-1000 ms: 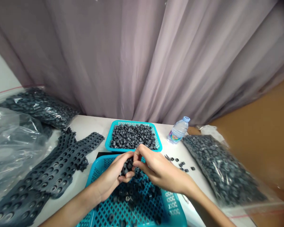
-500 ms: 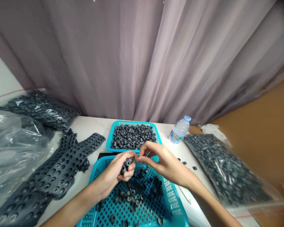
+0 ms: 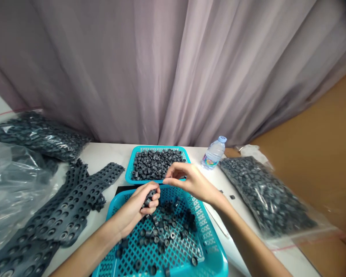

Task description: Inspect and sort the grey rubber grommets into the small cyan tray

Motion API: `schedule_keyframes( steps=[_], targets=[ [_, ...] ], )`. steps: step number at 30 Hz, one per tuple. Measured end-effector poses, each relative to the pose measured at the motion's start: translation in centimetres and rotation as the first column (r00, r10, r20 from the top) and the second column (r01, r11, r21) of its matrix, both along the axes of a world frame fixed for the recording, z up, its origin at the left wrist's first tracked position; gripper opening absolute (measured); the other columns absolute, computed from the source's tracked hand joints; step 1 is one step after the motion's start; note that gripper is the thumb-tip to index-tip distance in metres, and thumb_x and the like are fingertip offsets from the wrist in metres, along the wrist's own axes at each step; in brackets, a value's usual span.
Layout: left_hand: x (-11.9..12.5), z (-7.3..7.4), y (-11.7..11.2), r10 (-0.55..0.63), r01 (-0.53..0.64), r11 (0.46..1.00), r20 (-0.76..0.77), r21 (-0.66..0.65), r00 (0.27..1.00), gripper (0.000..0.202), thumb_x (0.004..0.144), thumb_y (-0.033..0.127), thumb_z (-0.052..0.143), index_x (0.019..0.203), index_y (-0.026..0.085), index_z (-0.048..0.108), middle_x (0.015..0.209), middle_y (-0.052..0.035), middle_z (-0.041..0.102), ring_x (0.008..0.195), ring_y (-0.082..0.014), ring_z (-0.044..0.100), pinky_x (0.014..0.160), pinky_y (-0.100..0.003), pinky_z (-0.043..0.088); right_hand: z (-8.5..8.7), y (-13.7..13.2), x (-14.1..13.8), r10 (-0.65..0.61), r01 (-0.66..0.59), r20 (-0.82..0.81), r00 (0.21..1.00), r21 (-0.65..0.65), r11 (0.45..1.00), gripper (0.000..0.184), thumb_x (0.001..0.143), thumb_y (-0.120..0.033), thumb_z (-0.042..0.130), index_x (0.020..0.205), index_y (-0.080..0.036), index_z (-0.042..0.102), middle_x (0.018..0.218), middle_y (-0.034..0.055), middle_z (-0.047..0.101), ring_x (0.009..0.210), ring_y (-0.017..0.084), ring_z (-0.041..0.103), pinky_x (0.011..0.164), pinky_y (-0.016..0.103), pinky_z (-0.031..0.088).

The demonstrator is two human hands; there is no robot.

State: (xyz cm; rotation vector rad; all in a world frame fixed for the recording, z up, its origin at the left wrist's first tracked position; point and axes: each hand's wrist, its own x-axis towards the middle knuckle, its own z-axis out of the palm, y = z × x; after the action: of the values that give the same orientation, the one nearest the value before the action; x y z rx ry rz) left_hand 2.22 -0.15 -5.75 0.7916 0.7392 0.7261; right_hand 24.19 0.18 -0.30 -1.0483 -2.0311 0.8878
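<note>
My left hand (image 3: 135, 209) hovers over the near teal basket (image 3: 210, 250), its fingers curled round a handful of small dark rubber rings (image 3: 148, 199). My right hand (image 3: 187, 181) is raised at the near edge of the far teal basket (image 3: 128, 173), thumb and fingertips pinched together; what they hold is too small to make out. The far basket is heaped with dark rings (image 3: 157, 163). Loose rings (image 3: 161, 231) lie scattered on the near basket's mesh floor.
Perforated dark rubber sheets (image 3: 63, 204) lie at the left, beside clear bags of rubber parts (image 3: 37, 132). A clear bag full of rings (image 3: 262, 196) rests at the right, a small water bottle (image 3: 213, 154) behind it. Several stray rings (image 3: 232, 197) dot the white table. Grey curtain behind.
My right hand has drawn away from my left hand and moved up toward the far basket. My left hand stayed over the near basket with its handful.
</note>
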Motion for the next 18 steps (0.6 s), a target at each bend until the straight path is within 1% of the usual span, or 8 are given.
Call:
schedule_keyframes(
  steps=[3, 5, 10, 13, 15, 18],
  targets=[
    [-0.1, -0.8, 0.2, 0.023, -0.023, 0.999, 0.002, -0.038, 1.000, 0.024, 0.093, 0.035, 0.069, 0.089, 0.017, 0.055, 0.076, 0.0059, 0.039, 0.056, -0.0042, 0.034, 0.045, -0.016, 0.014, -0.9, 0.4, -0.2, 0.058, -0.055, 0.068, 0.996, -0.037, 0.998, 0.028, 0.103, -0.045, 0.067, 0.095, -0.018, 0.071, 0.093, 0.0028, 0.073, 0.085, 0.018, 0.067, 0.081, 0.032, 0.055],
    [-0.2, -1.0, 0.4, 0.034, -0.034, 0.998, 0.000, -0.059, 0.999, 0.025, 0.091, 0.036, 0.070, 0.087, 0.017, 0.053, 0.074, 0.0072, 0.037, 0.054, -0.0037, 0.030, 0.045, -0.016, 0.013, -1.7, 0.2, -0.2, 0.081, -0.076, 0.089, 0.993, -0.062, 0.995, 0.028, 0.103, -0.045, 0.067, 0.096, -0.018, 0.071, 0.091, 0.0026, 0.073, 0.083, 0.018, 0.067, 0.079, 0.031, 0.054],
    [-0.4, -0.7, 0.7, 0.000, -0.002, 0.995, -0.016, -0.098, 1.000, 0.029, 0.085, 0.034, 0.066, 0.072, 0.020, 0.044, 0.066, 0.0098, 0.031, 0.049, -0.0034, 0.020, 0.043, -0.018, 0.010, -3.0, 0.2, -0.5, 0.132, -0.120, 0.102, 0.986, -0.121, 0.985, 0.032, 0.099, -0.049, 0.071, 0.096, -0.018, 0.073, 0.086, 0.0016, 0.072, 0.076, 0.017, 0.066, 0.070, 0.029, 0.051],
    [-0.3, -0.7, 0.7, 0.009, -0.013, 0.996, -0.047, -0.083, 0.999, 0.033, 0.086, 0.038, 0.066, 0.071, 0.022, 0.041, 0.062, 0.0110, 0.029, 0.047, -0.0039, 0.019, 0.043, -0.018, 0.007, -3.8, 0.4, -0.8, 0.136, -0.125, 0.074, 0.988, -0.143, 0.982, 0.035, 0.096, -0.053, 0.074, 0.103, -0.019, 0.071, 0.077, -0.0017, 0.068, 0.069, 0.016, 0.062, 0.065, 0.027, 0.049],
    [-0.4, -0.7, 0.8, 0.027, -0.030, 0.998, -0.069, -0.054, 0.997, 0.036, 0.088, 0.042, 0.066, 0.072, 0.022, 0.040, 0.062, 0.0108, 0.030, 0.047, -0.0043, 0.021, 0.043, -0.019, 0.006, -4.4, 0.6, -0.9, 0.121, -0.114, 0.033, 0.992, -0.159, 0.981, 0.037, 0.097, -0.055, 0.072, 0.107, -0.019, 0.067, 0.074, -0.0035, 0.065, 0.065, 0.015, 0.061, 0.062, 0.027, 0.049],
    [-0.6, -0.9, 1.2, 0.039, -0.039, 0.999, -0.095, 0.005, 0.995, 0.039, 0.090, 0.047, 0.067, 0.075, 0.022, 0.042, 0.066, 0.0084, 0.039, 0.048, -0.0042, 0.023, 0.043, -0.019, 0.006, -5.5, 0.9, -1.1, 0.101, -0.109, -0.053, 0.994, -0.202, 0.973, 0.041, 0.100, -0.060, 0.064, 0.101, -0.019, 0.064, 0.075, -0.0021, 0.067, 0.061, 0.015, 0.065, 0.060, 0.027, 0.053]
  ],
)
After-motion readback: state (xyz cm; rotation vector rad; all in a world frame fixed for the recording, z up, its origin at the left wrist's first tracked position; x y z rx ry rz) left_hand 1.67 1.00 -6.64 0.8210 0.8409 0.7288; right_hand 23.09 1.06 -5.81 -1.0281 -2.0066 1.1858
